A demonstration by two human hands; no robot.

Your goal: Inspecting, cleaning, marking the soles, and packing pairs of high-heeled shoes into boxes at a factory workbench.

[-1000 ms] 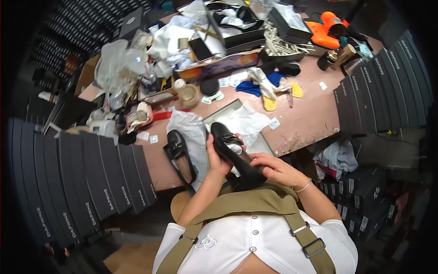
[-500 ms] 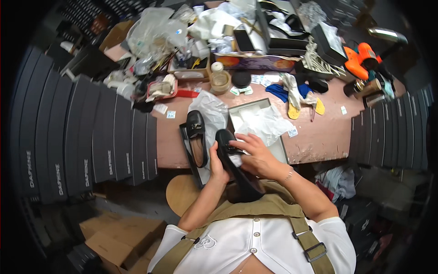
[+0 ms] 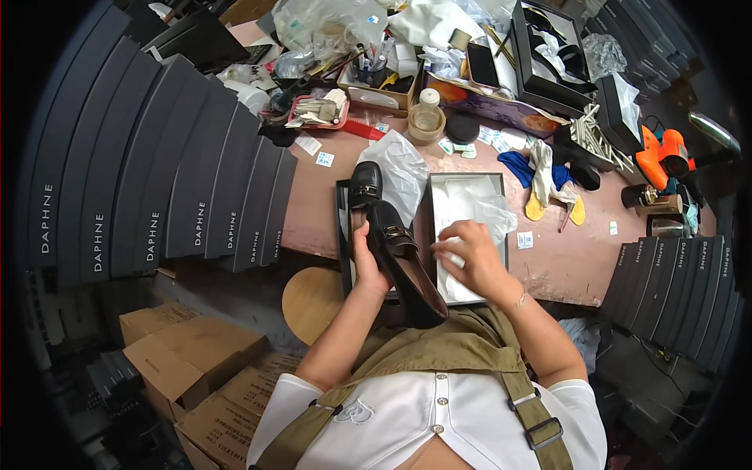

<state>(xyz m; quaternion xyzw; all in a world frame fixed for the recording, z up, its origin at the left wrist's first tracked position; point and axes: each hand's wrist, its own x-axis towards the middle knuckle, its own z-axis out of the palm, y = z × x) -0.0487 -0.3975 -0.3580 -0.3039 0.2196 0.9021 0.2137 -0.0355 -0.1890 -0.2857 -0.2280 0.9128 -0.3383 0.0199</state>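
The black loafer (image 3: 403, 266) is held in the left hand (image 3: 368, 270); white tissue paper (image 3: 470, 211) in the open box (image 3: 501, 235) is apparently pinched by right hand (image 3: 474, 254) fingers, so packing seems underway.

Bright, even overhead light, soft shadows; centre sharp; strong fisheye bend + dark vignette at edges.

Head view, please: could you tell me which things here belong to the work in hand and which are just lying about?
In hand:
- left hand holding a black loafer
- right hand on white tissue paper in the open shoe box
- second black loafer

Lying about:
- orange tool
- jar
- blue cloth
- phone
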